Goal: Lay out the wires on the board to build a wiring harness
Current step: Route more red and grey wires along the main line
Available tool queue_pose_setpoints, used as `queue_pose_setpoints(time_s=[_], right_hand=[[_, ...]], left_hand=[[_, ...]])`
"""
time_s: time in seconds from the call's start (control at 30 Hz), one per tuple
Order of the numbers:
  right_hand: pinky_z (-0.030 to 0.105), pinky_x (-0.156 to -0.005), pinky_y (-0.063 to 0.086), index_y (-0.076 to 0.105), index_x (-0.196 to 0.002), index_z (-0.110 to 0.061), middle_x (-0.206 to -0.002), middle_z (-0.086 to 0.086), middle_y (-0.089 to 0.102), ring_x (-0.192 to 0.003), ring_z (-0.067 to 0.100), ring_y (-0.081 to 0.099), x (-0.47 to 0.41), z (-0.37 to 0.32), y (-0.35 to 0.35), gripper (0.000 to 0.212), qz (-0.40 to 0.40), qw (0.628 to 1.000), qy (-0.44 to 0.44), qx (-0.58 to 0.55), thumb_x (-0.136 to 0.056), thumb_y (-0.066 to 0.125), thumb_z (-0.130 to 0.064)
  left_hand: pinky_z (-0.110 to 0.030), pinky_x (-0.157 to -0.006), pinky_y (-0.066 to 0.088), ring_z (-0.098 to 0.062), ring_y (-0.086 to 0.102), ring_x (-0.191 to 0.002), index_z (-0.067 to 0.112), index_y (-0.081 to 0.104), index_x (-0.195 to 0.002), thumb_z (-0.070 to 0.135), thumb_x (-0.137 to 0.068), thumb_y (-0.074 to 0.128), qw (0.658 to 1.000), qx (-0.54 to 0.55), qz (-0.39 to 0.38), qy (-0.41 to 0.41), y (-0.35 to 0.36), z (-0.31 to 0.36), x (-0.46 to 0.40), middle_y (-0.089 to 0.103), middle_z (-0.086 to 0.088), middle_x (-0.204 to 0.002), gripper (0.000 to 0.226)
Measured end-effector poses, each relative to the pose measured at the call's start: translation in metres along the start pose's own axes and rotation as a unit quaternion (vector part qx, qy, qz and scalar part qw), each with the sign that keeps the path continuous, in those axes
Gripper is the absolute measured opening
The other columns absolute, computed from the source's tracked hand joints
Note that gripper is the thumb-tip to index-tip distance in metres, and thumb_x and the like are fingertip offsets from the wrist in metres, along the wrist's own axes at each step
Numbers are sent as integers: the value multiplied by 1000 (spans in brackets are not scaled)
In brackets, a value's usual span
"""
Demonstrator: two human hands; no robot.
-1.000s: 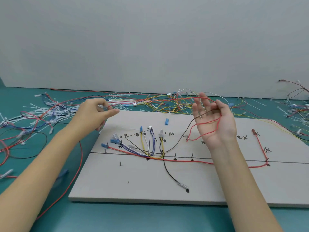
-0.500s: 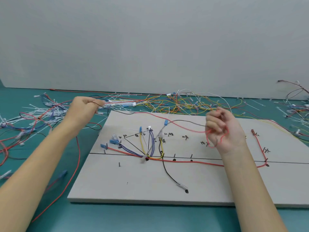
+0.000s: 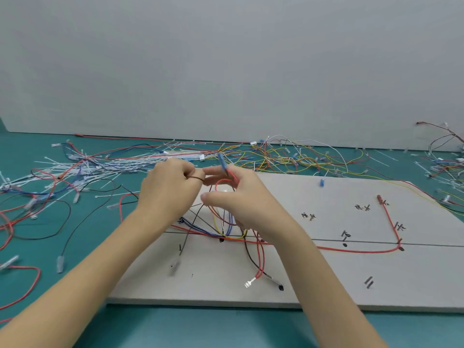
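Left hand [image 3: 170, 189] grip pinches brown wire [image 3: 194, 177], right hand [image 3: 238, 197] grip pinches red wire [image 3: 261, 257]

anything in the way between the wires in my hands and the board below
No separate obstacle shows. The left hand and right hand hold a red wire and a dark wire above the board, but wires already routed there lie directly underneath and could tangle.

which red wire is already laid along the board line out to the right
The long red wire lying flat on the board, bending up to the brown terminal. The other red wire dangles from the right hand.
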State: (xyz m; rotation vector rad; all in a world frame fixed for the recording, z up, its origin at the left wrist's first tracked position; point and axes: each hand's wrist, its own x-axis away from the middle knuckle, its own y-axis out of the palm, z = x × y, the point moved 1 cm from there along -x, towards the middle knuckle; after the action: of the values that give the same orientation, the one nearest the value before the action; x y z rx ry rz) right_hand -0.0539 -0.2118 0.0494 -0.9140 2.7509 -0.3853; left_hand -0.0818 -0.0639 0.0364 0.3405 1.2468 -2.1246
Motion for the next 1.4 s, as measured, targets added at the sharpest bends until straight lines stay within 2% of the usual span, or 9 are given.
queue_pose_setpoints(time_s=[0.1, 0.33, 0.5, 0.67, 0.77, 1.03, 1.2, 1.3, 1.4], right_hand=[[16, -40, 39, 65, -110, -9, -96, 6, 69, -67, 15, 56, 1, 2, 0, 24, 29, 999, 25, -14, -87, 66, -7], [10, -34, 27, 64, -78, -8, -67, 2, 58, -33, 1, 40, 0, 8, -24, 10, 97, 993, 13, -61, -86, 68, -7], [14, -34, 16, 57, -86, -10, -67, 0, 51, -32, 5, 20, -1, 12, -66, 7, 171, 956, 50, -235, -89, 63, -9], [15, -28, 14, 55, -78, -12, -65, -3, 52, -28, 2, 20, 3, 24, -89, 14, 130, 904, 67, -402, -92, 55, -15], [14, -28, 12, 57, -80, -11, -64, -3, 50, -26, 4, 20, 6, 33, -89, 11, 59, 859, 80, -502, -88, 55, -18], [18, -30, 11, 57, -96, 4, -75, 13, 54, -32, 8, 21, 18, 38, -75, 11, -198, 776, 117, -587, -96, 50, -5], [15, -29, 15, 51, -100, 2, -87, 19, 58, -34, 2, 15, 30, 33, -66, 11, -335, 780, 90, -520, -99, 43, -5], [14, -29, 17, 52, -99, 0, -88, 18, 58, -34, 2, 15, 28, 35, -63, 13, -404, 768, 91, -488, -100, 45, -11], [10, -28, 20, 57, -98, -8, -86, 11, 62, -31, 1, 19, 24, 40, -59, 15, -429, 811, 62, -393, -97, 54, -23]], left_hand=[[-30, -48, 21, -23, 30, -50, 12, 30, -48, 20, -85, 54, 999, 35, 3, 7, 1, 1, 1, 27, -1, -46, 44], [-28, -51, 28, -26, 38, -52, 13, 31, -51, 34, -88, 57, 996, -53, -65, -36, 1, -30, -14, 33, 0, -46, 50], [-31, -65, 52, -25, 63, -63, 6, 62, -58, 29, -83, 56, 973, -139, -137, -125, -12, -71, -31, 65, -4, -55, 34], [-38, -78, 55, -27, 67, -73, 4, 65, -69, 30, -90, 54, 936, -212, -195, -200, -19, -100, -36, 69, -9, -69, 35], [-30, -66, 45, -27, 57, -70, 9, 51, -64, 32, -91, 53, 930, -273, -188, -158, -18, -91, -34, 56, -9, -68, 36], [-29, -54, 39, -17, 50, -59, 15, 60, -67, 26, -93, 55, 993, 119, -23, 2, -10, -20, -19, 60, 0, -62, 28], [-19, -40, 42, -8, 52, -52, 17, 66, -68, 17, -95, 53, 886, 440, -59, -134, -2, -6, -11, 64, 2, -62, 30], [-17, -44, 43, -8, 54, -50, 18, 69, -63, 22, -92, 57, 840, 494, -80, -209, 2, -3, -10, 66, 1, -62, 32], [-17, -49, 45, -8, 55, -51, 19, 74, -61, 34, -85, 66, 806, 497, -226, -227, 6, 1, -8, 67, -1, -68, 29]])
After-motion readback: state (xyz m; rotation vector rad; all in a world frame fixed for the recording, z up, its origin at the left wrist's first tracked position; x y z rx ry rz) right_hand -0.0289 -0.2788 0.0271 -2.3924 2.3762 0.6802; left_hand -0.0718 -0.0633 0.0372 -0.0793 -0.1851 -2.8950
